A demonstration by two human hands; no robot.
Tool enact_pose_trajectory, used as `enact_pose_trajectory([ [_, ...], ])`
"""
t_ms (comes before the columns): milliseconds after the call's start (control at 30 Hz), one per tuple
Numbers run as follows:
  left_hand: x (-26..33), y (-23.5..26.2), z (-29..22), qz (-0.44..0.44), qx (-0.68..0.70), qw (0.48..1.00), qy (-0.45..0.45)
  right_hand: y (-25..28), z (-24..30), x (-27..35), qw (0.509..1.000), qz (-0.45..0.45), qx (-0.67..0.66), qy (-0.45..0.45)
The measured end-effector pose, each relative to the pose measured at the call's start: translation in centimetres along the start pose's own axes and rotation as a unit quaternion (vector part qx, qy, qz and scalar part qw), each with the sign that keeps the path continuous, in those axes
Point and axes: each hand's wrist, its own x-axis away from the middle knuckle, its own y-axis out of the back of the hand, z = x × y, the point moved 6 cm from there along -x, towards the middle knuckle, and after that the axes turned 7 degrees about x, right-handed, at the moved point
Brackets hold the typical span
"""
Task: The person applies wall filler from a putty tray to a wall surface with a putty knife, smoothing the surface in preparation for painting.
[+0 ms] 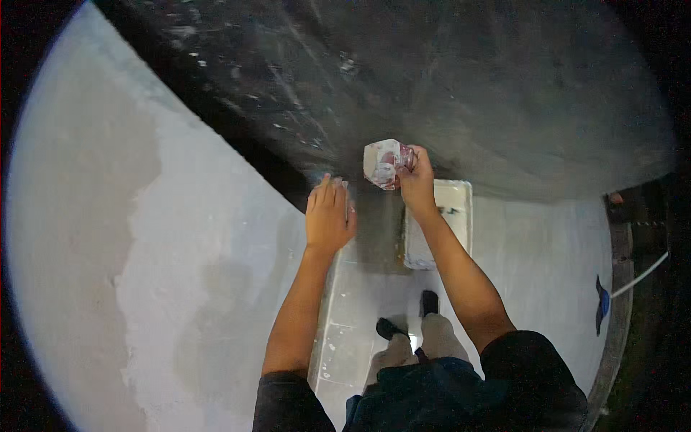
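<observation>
Object, white-smeared, clasped in right hand — left hand outstretched, hold unclear.

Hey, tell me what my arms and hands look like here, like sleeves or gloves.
Your left hand and right hand are ungloved, with no wristwear visible. Short, plain dark sleeves leave both forearms bare.

You have two bare hands in view, one left hand and one right hand, two short dark sleeves, two dark-clad feet, one pale many-sided object (its kind is unclear) and one rectangular tray.
</observation>
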Motion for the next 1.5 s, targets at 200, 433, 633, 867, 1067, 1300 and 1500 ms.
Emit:
enact_pose_trajectory([
  [200, -0.3, -9.9, 0.6, 0.052, 0.075, 0.995, 0.029, 5.7, -6.7, -1.7, 0.987, -0.024, 0.155, -0.034],
  [433, 2.0, -22.6, 3.8, 0.142, 0.159, 0.971, 0.111, 8.3, -16.4, -2.7, 0.980, -0.027, 0.181, -0.074],
  [633, 4.8, -29.0, 3.4, 0.193, 0.168, 0.958, 0.125, 11.4, -22.3, -2.2, 0.962, -0.081, 0.249, -0.078],
  [867, 10.0, -33.4, 1.2, 0.215, 0.194, 0.924, 0.248, 13.4, -25.0, -0.1, 0.895, -0.046, 0.444, -0.028],
  [1067, 16.2, -36.8, 1.9, 0.144, 0.201, 0.861, 0.445, 13.0, -29.0, 2.5, 0.836, 0.024, 0.546, 0.041],
  [1300, 24.7, -43.0, 4.4, 0.023, 0.408, 0.618, 0.672, 11.6, -31.5, 3.9, 0.784, 0.008, 0.620, -0.008],
  [1500, 23.0, -44.1, 2.2, 0.103, 0.441, 0.467, 0.759, 14.8, -33.6, -0.4, 0.723, 0.009, 0.671, -0.165],
])
